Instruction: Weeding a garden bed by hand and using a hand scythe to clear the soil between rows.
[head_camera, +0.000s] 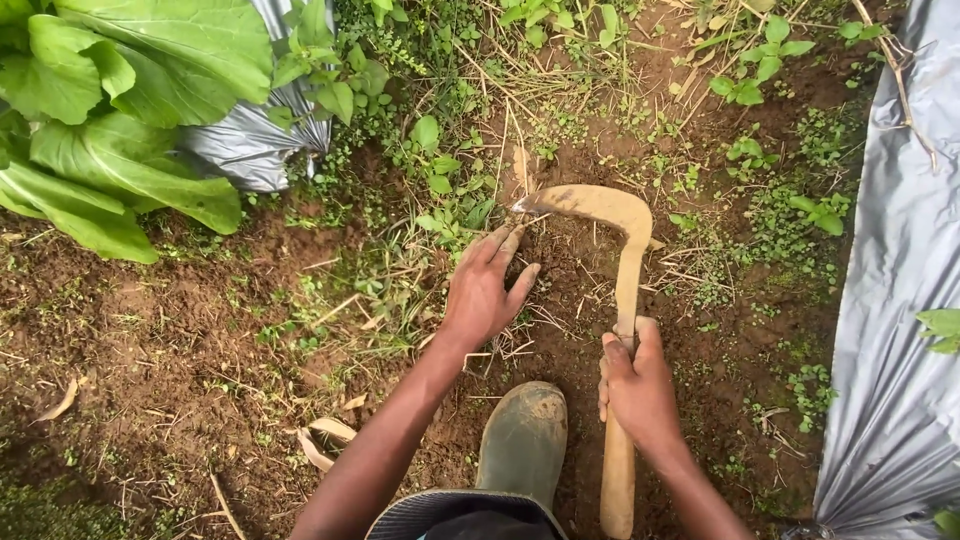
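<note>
Closest to the lens, a muddy green rubber boot (522, 437) is planted on the brown soil (170, 340), between the two forearms, so that the body is braced low over the ground. Beyond the left hand, up and away to its outer side, a large leafy green vegetable plant (100, 120) is seen rising from a crumpled sheet of grey plastic mulch (250, 145); a second strip of the same grey plastic sheet (890, 330) is laid along the outer side of the right hand, presumably to keep growth down around the crop. Between those strips the ground is covered with small weeds (440, 190) and dry grass stalks. A wooden-handled sickle with a curved, soil-smeared blade (618, 290) is gripped by the right hand (637, 385), whose fingers are wrapped tightly round the handle partway up, the thumb laid along the wood; the butt is left projecting back past the wrist, which appears to give leverage. The blade is hooked forward and across, its tip lying just ahead of the left hand's fingertips. The left hand (485, 290) is pressed palm-down on the earth with fingers loosely spread, nothing being pinched, apparently to hold stalks flat beside the blade.
</note>
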